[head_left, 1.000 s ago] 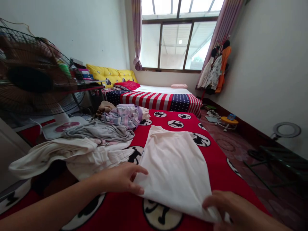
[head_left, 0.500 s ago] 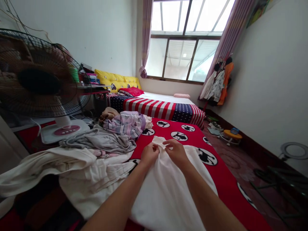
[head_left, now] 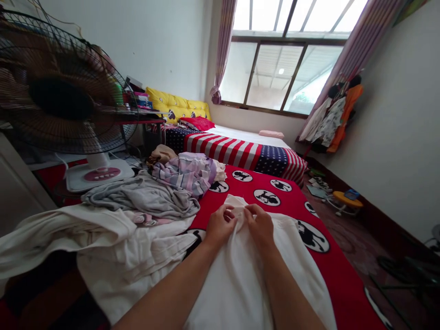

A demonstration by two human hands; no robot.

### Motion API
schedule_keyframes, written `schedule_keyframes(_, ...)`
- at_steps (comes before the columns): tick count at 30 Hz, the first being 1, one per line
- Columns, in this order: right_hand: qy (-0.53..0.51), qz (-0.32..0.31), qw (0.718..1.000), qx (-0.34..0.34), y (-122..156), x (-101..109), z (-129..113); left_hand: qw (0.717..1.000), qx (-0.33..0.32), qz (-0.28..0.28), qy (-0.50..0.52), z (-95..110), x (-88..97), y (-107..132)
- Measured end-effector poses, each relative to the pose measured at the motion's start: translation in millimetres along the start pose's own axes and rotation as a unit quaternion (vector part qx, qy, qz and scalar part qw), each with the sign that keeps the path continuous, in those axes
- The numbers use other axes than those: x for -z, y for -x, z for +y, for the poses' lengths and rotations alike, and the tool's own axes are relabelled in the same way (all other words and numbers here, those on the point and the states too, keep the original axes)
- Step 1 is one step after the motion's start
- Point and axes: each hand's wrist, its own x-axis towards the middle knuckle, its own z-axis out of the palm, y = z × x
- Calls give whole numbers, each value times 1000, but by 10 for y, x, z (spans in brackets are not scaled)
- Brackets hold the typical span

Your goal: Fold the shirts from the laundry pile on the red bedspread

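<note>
A white shirt (head_left: 237, 275) lies spread on the red cover (head_left: 261, 178), its narrow collar end (head_left: 235, 200) pointing away from me. My left hand (head_left: 221, 225) pinches the cloth just below the collar, thumb and fingers curled together. Right beside it, my right hand (head_left: 258, 223) grips the same part from the other side with bent fingers. Small folds run down the shirt from between the hands. Whether a button sits under the fingertips I cannot make out.
Heaped to the left are white clothes (head_left: 137, 247), a grey garment (head_left: 147, 195) and a purple checked garment (head_left: 187, 172). Behind them stands a fan (head_left: 62, 96). Beyond is a bed with a striped cover (head_left: 220, 149). A yellow stool (head_left: 347, 200) stands on the floor at right.
My right hand has come down onto the cloth and closed on it close to the left hand. The camera view has tilted and shifted slightly.
</note>
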Motion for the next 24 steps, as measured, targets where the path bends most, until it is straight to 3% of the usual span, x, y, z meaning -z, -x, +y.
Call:
schedule_keyframes(4,-56,18,998,-28,-8,99,31,999,-16,-45,9,89,13,1)
schedule_keyframes(8,-178,31,982,-45,-64,141,81,986,-27,-163,33,169,105,-37)
schedule_keyframes(11,-179,54,982,-42,-81,177,120,973,-4,-222,71,189,203,-86)
schedule_keyframes(14,-141,81,986,-46,-79,209,138,974,16,-220,50,197,267,-118)
schedule_keyframes(17,-178,97,977,-58,-86,207,137,975,25,-217,33,233,283,-109)
schedule_keyframes(21,-314,83,942,-89,-111,169,116,949,59,-270,154,317,256,-58)
schedule_keyframes(24,-394,35,915,-75,-116,134,82,928,85,-257,257,335,187,-27)
